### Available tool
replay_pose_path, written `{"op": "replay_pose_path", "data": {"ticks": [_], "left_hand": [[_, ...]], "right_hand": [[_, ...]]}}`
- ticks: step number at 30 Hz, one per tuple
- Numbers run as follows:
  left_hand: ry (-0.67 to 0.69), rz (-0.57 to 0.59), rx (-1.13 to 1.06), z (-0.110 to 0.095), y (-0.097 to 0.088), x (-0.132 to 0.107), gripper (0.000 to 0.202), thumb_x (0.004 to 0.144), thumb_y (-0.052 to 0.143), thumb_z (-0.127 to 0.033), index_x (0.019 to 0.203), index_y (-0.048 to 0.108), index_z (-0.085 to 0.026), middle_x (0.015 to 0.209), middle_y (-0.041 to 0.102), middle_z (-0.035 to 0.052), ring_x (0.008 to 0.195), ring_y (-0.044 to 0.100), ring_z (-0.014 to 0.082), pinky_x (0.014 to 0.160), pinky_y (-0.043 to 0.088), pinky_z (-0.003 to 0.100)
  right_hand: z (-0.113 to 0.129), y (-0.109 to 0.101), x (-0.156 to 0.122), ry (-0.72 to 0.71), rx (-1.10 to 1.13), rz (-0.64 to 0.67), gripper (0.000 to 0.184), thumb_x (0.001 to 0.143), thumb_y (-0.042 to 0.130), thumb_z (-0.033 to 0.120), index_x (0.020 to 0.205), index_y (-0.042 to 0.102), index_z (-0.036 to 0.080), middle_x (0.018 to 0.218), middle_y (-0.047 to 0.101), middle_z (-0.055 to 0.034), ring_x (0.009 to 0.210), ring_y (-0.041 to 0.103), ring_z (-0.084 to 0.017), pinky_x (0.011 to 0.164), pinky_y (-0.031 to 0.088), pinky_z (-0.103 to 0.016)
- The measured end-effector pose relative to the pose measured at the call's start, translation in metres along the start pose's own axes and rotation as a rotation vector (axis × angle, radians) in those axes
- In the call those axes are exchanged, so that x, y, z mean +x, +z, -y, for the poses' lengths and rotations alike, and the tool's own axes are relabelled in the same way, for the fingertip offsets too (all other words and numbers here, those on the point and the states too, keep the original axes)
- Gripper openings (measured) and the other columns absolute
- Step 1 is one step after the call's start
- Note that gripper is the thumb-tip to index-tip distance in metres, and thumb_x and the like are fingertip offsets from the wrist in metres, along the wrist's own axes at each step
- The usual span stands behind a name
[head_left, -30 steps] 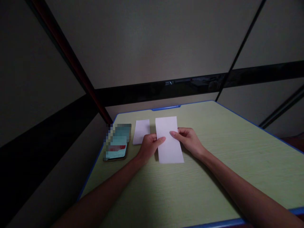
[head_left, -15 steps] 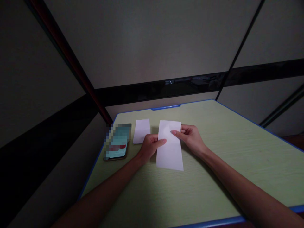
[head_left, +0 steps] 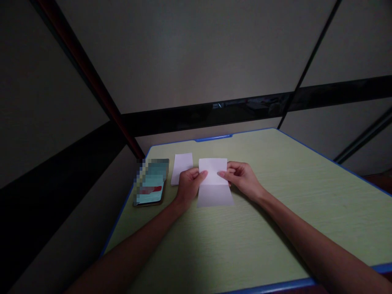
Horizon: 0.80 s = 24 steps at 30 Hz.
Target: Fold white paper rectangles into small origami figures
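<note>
A white sheet of paper (head_left: 214, 195) is held between my two hands over the table, with a crease running across it and the lower part bent to a different angle. My left hand (head_left: 190, 185) pinches its left edge, thumb on top and fingers curled behind. On the opposite edge, my right hand (head_left: 241, 176) grips in the same way, its thumb lying on the upper half. The fingertips behind the paper are partly hidden. Just beyond my left hand lies a small stack of white paper (head_left: 183, 162), partly covered by that hand.
A phone (head_left: 151, 181) with a lit, partly blurred screen lies at the table's left edge. The pale green table (head_left: 294, 196) has a blue rim and a blue strip (head_left: 214, 138) at its far side. Grey panels (head_left: 199, 53) with a dark band stand behind it.
The paper has bent along a crosswise crease and looks shorter, its lower part now shaded. Both hands have shifted slightly left, and the left thumb sits nearer the paper's edge.
</note>
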<state>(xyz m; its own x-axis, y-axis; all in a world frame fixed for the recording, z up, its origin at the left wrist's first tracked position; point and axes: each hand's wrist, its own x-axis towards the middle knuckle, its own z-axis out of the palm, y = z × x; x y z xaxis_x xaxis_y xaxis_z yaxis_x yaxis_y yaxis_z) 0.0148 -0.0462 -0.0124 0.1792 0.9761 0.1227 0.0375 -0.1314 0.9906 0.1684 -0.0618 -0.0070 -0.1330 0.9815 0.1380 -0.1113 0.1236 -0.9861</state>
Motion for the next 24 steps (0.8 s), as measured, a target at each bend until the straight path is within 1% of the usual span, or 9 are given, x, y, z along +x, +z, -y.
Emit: {"op": "replay_pose_path", "data": {"ticks": [4, 7, 10, 11, 14, 17, 19, 21, 24], "left_hand": [[0.050, -0.042, 0.084, 0.0004, -0.0007, 0.0012, 0.032, 0.062, 0.054, -0.032, 0.042, 0.035, -0.015, 0.042, 0.028, -0.0065, 0.041, 0.027, 0.0045, 0.040, 0.017, 0.019], [0.094, -0.065, 0.136, -0.0012, -0.0014, 0.0003, 0.034, 0.063, 0.053, -0.031, 0.041, 0.032, -0.016, 0.043, 0.025, -0.0064, 0.042, 0.025, 0.0046, 0.040, 0.016, 0.020], [0.160, -0.108, 0.193, -0.0043, -0.0018, -0.0018, 0.037, 0.064, 0.052, -0.029, 0.040, 0.028, -0.016, 0.043, 0.021, -0.0063, 0.042, 0.022, 0.0045, 0.040, 0.016, 0.020], [0.186, -0.131, 0.212, -0.0053, -0.0017, -0.0026, 0.037, 0.065, 0.052, -0.028, 0.040, 0.027, -0.016, 0.043, 0.021, -0.0063, 0.043, 0.021, 0.0046, 0.040, 0.015, 0.020], [0.239, -0.190, 0.242, -0.0077, -0.0003, -0.0046, 0.035, 0.066, 0.051, -0.026, 0.042, 0.028, -0.016, 0.043, 0.023, -0.0063, 0.043, 0.021, 0.0049, 0.040, 0.015, 0.020], [0.223, -0.196, 0.209, -0.0079, 0.0014, -0.0047, 0.034, 0.065, 0.052, -0.026, 0.042, 0.029, -0.016, 0.043, 0.024, -0.0066, 0.043, 0.021, 0.0048, 0.040, 0.016, 0.019], [0.195, -0.190, 0.169, -0.0071, 0.0018, -0.0038, 0.034, 0.065, 0.053, -0.027, 0.043, 0.029, -0.016, 0.043, 0.023, -0.0069, 0.043, 0.021, 0.0047, 0.040, 0.017, 0.019], [0.172, -0.186, 0.132, -0.0062, 0.0016, -0.0027, 0.032, 0.065, 0.053, -0.028, 0.044, 0.032, -0.016, 0.044, 0.025, -0.0068, 0.043, 0.022, 0.0047, 0.040, 0.017, 0.018], [0.156, -0.189, 0.111, -0.0052, 0.0009, -0.0020, 0.030, 0.065, 0.053, -0.029, 0.045, 0.036, -0.015, 0.044, 0.029, -0.0065, 0.043, 0.025, 0.0046, 0.040, 0.019, 0.018]], "right_hand": [[0.0023, 0.0015, 0.0000, -0.029, -0.010, -0.062, 0.019, 0.056, 0.066, 0.026, 0.053, 0.053, 0.012, 0.040, 0.044, 0.0066, 0.036, 0.035, -0.003, 0.038, 0.025, -0.018], [0.0031, 0.0023, -0.0004, -0.052, -0.004, -0.085, 0.020, 0.056, 0.066, 0.026, 0.051, 0.052, 0.012, 0.040, 0.044, 0.0065, 0.036, 0.035, -0.002, 0.038, 0.027, -0.018], [0.0017, 0.0032, -0.0012, -0.028, 0.050, -0.042, 0.016, 0.056, 0.066, 0.023, 0.061, 0.056, 0.013, 0.045, 0.049, 0.0059, 0.040, 0.040, -0.003, 0.041, 0.032, -0.017], [0.0010, 0.0037, -0.0015, -0.003, 0.075, -0.008, 0.018, 0.055, 0.067, 0.021, 0.067, 0.057, 0.013, 0.049, 0.052, 0.0053, 0.042, 0.044, -0.004, 0.044, 0.035, -0.018], [-0.0010, 0.0056, -0.0023, 0.082, 0.122, 0.095, 0.035, 0.050, 0.069, 0.015, 0.082, 0.055, 0.014, 0.060, 0.058, 0.0029, 0.055, 0.054, -0.008, 0.054, 0.042, -0.022], [-0.0028, 0.0067, -0.0015, 0.092, 0.098, 0.112, 0.038, 0.048, 0.069, 0.013, 0.083, 0.054, 0.014, 0.061, 0.058, 0.0028, 0.060, 0.056, -0.010, 0.057, 0.044, -0.024], [-0.0037, 0.0067, -0.0006, 0.072, 0.032, 0.080, 0.031, 0.048, 0.069, 0.013, 0.075, 0.056, 0.012, 0.056, 0.055, 0.0041, 0.052, 0.052, -0.008, 0.050, 0.041, -0.021], [-0.0041, 0.0066, -0.0002, 0.050, -0.058, 0.032, 0.023, 0.048, 0.068, 0.012, 0.067, 0.056, 0.011, 0.049, 0.051, 0.0056, 0.042, 0.043, -0.005, 0.041, 0.033, -0.018], [-0.0025, 0.0071, -0.0009, 0.061, -0.141, -0.002, 0.015, 0.052, 0.065, 0.013, 0.064, 0.056, 0.010, 0.044, 0.047, 0.0065, 0.035, 0.034, -0.002, 0.035, 0.024, -0.017]]}}
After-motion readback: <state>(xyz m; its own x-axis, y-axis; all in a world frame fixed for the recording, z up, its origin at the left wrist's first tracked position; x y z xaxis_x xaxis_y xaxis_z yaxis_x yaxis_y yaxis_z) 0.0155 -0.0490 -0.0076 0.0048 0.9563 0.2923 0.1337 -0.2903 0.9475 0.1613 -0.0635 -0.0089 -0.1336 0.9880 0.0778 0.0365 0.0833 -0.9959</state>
